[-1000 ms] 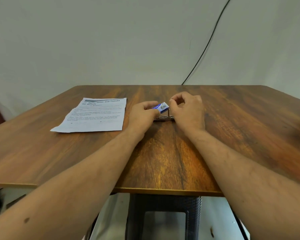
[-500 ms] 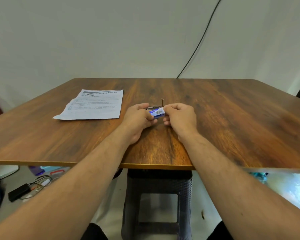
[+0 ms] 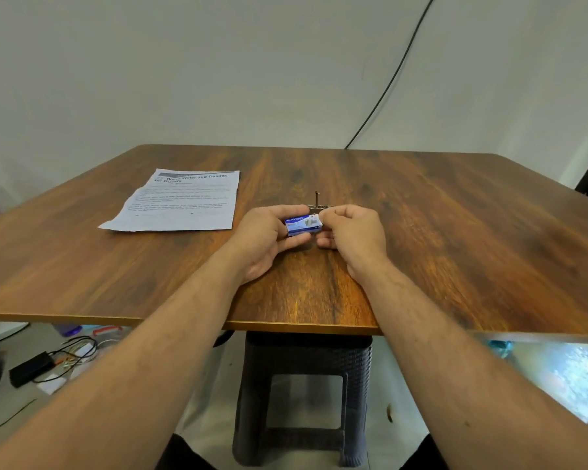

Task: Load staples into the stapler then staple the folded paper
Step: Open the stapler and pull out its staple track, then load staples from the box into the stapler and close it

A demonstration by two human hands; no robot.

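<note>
A small blue and white staple box (image 3: 302, 224) is held just above the wooden table (image 3: 455, 239) near its middle. My left hand (image 3: 269, 239) grips the box from the left with thumb and fingers. My right hand (image 3: 350, 232) pinches the box's right end. Just behind both hands lies the metal stapler (image 3: 317, 205), mostly hidden, with a thin part standing upright. A printed paper sheet (image 3: 180, 201) lies flat on the table to the left, apart from my hands.
A dark plastic stool (image 3: 302, 395) stands under the table's near edge. On the floor at the left lie a black adapter with cables (image 3: 41, 364). A black cable (image 3: 394, 72) runs down the back wall.
Both hands have drawn back toward me with the staple box, away from the stapler, which now shows behind them. The box has turned flatter, its blue face up.
</note>
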